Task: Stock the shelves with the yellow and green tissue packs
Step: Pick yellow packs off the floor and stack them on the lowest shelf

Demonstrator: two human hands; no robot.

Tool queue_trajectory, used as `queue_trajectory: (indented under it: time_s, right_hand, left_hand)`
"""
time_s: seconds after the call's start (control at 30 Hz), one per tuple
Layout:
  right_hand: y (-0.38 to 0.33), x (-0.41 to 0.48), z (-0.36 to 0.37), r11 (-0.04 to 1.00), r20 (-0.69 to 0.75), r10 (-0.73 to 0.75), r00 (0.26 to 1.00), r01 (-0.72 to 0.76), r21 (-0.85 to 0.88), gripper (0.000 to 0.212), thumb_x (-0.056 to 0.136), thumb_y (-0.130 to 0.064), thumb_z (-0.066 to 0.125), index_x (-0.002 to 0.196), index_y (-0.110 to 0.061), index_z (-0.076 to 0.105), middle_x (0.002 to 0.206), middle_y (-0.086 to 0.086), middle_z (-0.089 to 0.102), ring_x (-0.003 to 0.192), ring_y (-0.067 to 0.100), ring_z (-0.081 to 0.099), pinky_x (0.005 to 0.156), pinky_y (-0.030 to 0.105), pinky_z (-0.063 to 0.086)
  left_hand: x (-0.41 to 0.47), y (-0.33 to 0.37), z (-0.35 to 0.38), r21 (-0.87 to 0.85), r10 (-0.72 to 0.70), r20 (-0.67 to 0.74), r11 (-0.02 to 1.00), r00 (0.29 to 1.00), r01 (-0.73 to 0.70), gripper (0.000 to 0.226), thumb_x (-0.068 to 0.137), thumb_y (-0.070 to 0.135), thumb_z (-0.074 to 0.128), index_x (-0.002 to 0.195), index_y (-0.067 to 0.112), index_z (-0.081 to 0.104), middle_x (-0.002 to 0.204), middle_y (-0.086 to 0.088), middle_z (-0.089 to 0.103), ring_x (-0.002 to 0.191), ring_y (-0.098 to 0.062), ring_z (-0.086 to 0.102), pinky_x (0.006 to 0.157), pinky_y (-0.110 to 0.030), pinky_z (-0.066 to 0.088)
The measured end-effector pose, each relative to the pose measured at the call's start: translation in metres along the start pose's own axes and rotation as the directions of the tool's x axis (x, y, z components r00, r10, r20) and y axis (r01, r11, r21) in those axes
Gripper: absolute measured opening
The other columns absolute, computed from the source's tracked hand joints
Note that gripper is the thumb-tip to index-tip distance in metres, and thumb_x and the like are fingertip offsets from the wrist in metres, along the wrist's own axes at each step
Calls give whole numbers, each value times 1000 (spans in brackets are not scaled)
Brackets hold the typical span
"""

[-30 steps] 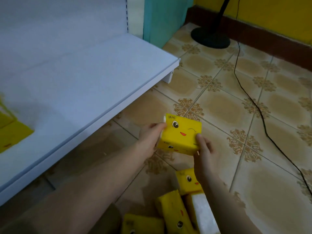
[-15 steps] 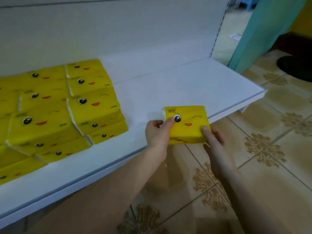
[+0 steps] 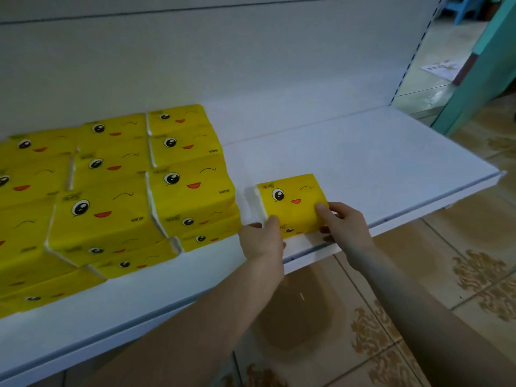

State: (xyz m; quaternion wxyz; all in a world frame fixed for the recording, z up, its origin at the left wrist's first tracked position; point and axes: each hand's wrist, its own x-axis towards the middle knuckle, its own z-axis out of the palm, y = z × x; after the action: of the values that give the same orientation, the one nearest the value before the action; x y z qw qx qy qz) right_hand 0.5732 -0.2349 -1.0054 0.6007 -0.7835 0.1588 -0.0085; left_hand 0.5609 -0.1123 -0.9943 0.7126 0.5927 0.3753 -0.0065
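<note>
My left hand [image 3: 261, 241] and right hand [image 3: 344, 226] grip a yellow tissue pack [image 3: 291, 199], fingers curled round its near corners. It sits near the white shelf's [image 3: 363, 163] front edge, just right of the stacked yellow packs [image 3: 178, 185].

We see thin, faintly glossy plastic film, crinkled at the seams, on the held tissue pack [image 3: 290, 202] and the stacked tissue packs [image 3: 178, 188], a smooth matt white shelf [image 3: 363, 163], seemingly painted metal, and softly shiny floor tiles [image 3: 474, 233].
</note>
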Motion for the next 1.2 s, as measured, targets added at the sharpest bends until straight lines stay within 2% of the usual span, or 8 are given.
queue_trajectory:
  time_s: [0.07, 0.2, 0.43, 0.63, 0.83, 0.97, 1.1, 1.2]
  right_hand:
    - [-3, 5, 11, 987, -3, 48, 999, -47, 156, 16, 93, -21, 55, 104, -10, 59, 81, 4, 60, 72, 20, 60, 68, 29, 52]
    - [-3, 13, 24, 982, -17, 34, 999, -31, 188, 12, 93, -19, 55, 101, -11, 59, 82, 6, 62, 74, 20, 62, 70, 30, 53]
    - [2, 10, 27, 986, -33, 1, 999, 4, 165, 11, 94, -20, 55, 99, -11, 59, 83, 2, 62, 78, 20, 60, 76, 36, 53]
    - [-2, 12, 29, 990, -13, 27, 1000, -25, 142, 15, 92, -23, 56, 98, -10, 56, 81, 2, 61, 86, 26, 63, 82, 38, 53]
    - [-15, 39, 45, 990, -5, 45, 999, -44, 136, 20, 93, -21, 55, 106, -5, 56, 96, 13, 60, 89, 29, 62, 85, 41, 54]
    - [-24, 65, 64, 988, -16, 31, 999, -29, 154, 27, 93, -18, 55, 110, 3, 57, 91, 13, 59, 80, 27, 60, 84, 42, 54]
    - [-34, 90, 84, 991, -8, -11, 1000, 12, 132, 19, 92, -17, 57, 105, -4, 59, 83, 8, 61, 74, 26, 62, 82, 44, 55]
    - [-43, 108, 101, 995, 14, -42, 999, 40, 88, 8, 90, -20, 58, 97, -15, 59, 98, 17, 66, 88, 33, 65, 86, 50, 53]
  left_hand:
    - [-1, 0, 3, -187, -98, -20, 978, 995, 93, 25, 86, 13, 63, 107, 4, 52, 105, -19, 60, 80, -24, 60, 57, -27, 51]
    - [-1, 4, 9, -326, -209, 49, 921, 977, 214, 14, 90, 19, 59, 88, 14, 46, 89, -13, 59, 69, -17, 59, 57, -27, 51]
    - [8, -3, 5, -331, -178, 0, 928, 984, 168, 25, 88, 21, 64, 102, 11, 45, 98, -16, 61, 71, -19, 62, 56, -26, 52]
    - [15, 1, 2, -285, -178, 84, 938, 980, 195, 25, 93, 27, 57, 80, 5, 55, 74, -7, 61, 66, -17, 61, 62, -29, 51]
    - [38, 9, 19, -327, -79, 25, 941, 997, 83, 27, 96, 25, 49, 84, 3, 59, 81, -10, 63, 68, -19, 61, 58, -26, 50]
    - [53, 1, 41, -251, 126, -99, 957, 987, -147, 17, 95, 23, 51, 96, 10, 61, 95, -11, 65, 93, -32, 64, 81, -43, 54]
    - [66, 0, 63, -156, 292, -117, 939, 949, -308, 26, 96, 10, 47, 109, -7, 61, 108, -20, 63, 101, -30, 58, 69, -9, 35]
    - [87, 4, 72, -123, 388, -151, 905, 909, -407, 33, 96, 12, 41, 113, -13, 54, 112, -27, 58, 105, -36, 55, 78, -21, 35]
